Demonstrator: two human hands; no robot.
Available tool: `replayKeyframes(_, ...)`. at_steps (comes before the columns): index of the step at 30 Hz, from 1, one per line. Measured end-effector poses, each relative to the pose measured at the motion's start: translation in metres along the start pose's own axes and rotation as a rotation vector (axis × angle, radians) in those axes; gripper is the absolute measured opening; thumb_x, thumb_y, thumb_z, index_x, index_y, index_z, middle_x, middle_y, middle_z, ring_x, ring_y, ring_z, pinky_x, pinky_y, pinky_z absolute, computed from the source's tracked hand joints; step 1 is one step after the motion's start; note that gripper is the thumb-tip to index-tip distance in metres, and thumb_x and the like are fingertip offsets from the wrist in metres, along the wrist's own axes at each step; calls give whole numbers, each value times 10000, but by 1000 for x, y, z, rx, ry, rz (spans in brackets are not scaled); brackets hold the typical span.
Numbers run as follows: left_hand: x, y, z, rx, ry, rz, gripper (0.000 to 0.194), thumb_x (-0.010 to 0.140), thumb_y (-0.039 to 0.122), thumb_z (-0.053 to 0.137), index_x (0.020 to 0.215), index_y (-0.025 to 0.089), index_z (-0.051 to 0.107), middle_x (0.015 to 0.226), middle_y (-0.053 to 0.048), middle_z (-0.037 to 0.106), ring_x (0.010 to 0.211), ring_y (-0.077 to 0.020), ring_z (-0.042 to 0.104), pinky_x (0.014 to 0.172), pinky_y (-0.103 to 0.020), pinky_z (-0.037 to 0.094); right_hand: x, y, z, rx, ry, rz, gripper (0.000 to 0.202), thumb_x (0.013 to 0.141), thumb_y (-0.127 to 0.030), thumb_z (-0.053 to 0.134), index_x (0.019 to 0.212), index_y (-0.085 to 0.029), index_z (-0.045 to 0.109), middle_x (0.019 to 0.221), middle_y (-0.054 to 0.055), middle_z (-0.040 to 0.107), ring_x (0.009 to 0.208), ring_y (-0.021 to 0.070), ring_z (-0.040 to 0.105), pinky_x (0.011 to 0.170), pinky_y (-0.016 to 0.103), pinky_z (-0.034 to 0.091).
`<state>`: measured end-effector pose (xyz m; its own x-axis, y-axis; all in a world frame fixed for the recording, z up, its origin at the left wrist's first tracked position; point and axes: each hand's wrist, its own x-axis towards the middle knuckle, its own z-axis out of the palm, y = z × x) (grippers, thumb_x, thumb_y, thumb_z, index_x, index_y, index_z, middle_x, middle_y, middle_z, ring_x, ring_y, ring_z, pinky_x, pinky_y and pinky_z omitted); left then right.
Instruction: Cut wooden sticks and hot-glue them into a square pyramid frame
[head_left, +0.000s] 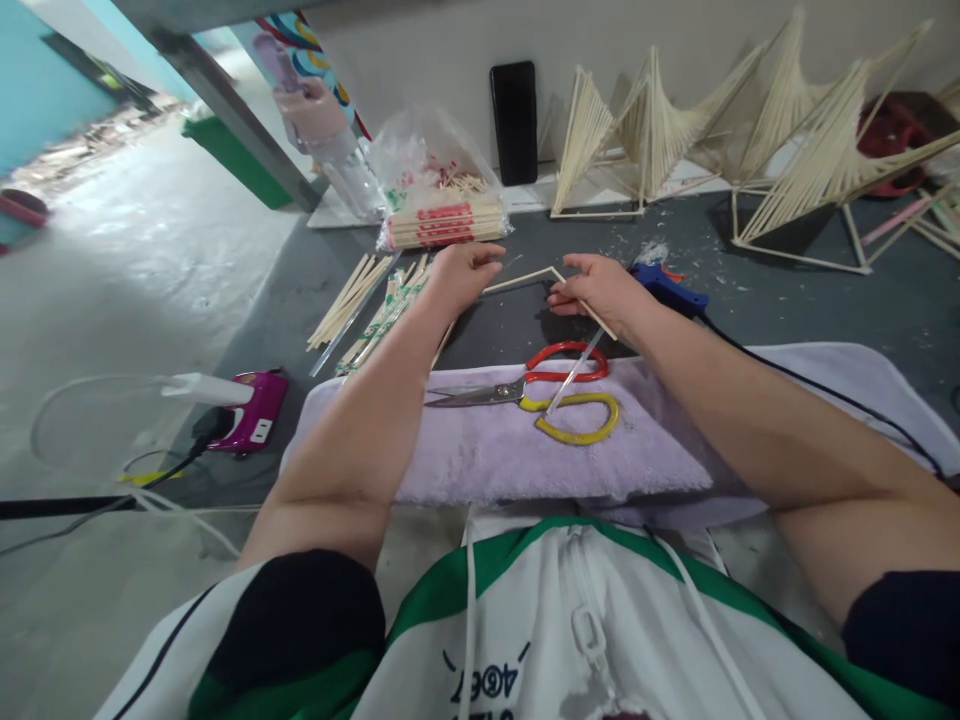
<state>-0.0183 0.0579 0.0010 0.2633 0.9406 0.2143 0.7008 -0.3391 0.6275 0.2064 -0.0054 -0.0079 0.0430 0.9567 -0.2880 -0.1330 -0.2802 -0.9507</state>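
Left hand (463,272) pinching stick frame (536,277), right hand (600,288) gripping it

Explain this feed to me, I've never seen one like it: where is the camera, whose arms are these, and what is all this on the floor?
There is one picture, from a camera worn on a person's head, looking down at their own bare arms. The left hand and right hand each pinch a thin wooden stick; the two sticks meet at a corner on the dark floor. In front of the person lies a lilac towel with red and yellow scissors on it. A blue glue gun sits beside the right hand, and loose sticks and a bagged bundle beside the left. Finished stick frames and a black phone lean on the wall.
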Motion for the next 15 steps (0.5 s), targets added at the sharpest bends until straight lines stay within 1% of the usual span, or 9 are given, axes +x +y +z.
replayKeyframes(2,2,-4,-1,-16,15,-25,405,865,256,673,1227,172,837,1074,-68,823,983,-203,713,960,-308,548,5,1,0,33,17,7,633,831,78,664,1412,-157,572,811,-3,710,738,143,756,709,260,693)
replayKeyframes(4,4,-7,-3,-19,27,-57,379,861,247,668,1194,179,834,1052,-65,819,963,-197,710,927,-293,549,10,2,-3,54,28,5,595,804,93,673,1331,-171,588,817,-8,693,743,136,749,675,236,680)
replayKeyframes(7,6,-9,-5,24,90,-89,301,843,208,669,1104,194,819,1030,-53,805,970,-199,696,915,-287,538,18,2,-9,69,37,-23,545,751,94,688,1207,-188,592,846,-1,688,752,137,745,651,225,668)
replayKeyframes(9,4,-8,-8,60,148,-95,247,845,175,660,1054,199,790,1053,-56,798,989,-198,681,934,-288,524,25,1,-13,79,64,-43,544,728,88,660,1180,-203,581,866,-5,681,779,135,743,677,233,671)
replayKeyframes(11,2,-6,-13,101,181,-115,212,857,156,643,1028,200,760,1070,-67,792,988,-201,671,937,-295,515,31,2,-15,81,113,-56,576,719,74,624,1212,-220,574,890,-13,662,817,130,742,724,244,674)
replayKeyframes(13,0,-3,-18,183,146,-151,162,866,173,646,990,205,745,1046,-78,790,980,-219,675,918,-314,515,37,4,-15,44,165,-66,619,722,45,609,1273,-234,573,943,-6,659,858,129,744,782,263,671)
replayKeyframes(14,-2,0,-20,248,92,-171,120,868,199,663,956,211,743,1019,-82,788,984,-235,683,907,-324,518,39,6,-15,-4,177,-79,626,727,26,610,1295,-235,580,973,6,667,877,137,746,814,282,669)
replayKeyframes(15,-3,2,-22,329,11,-190,77,866,238,690,915,216,744,989,-87,786,998,-255,694,901,-333,521,41,8,-15,-78,171,-110,621,729,5,612,1304,-229,595,996,22,683,892,153,748,843,311,667)
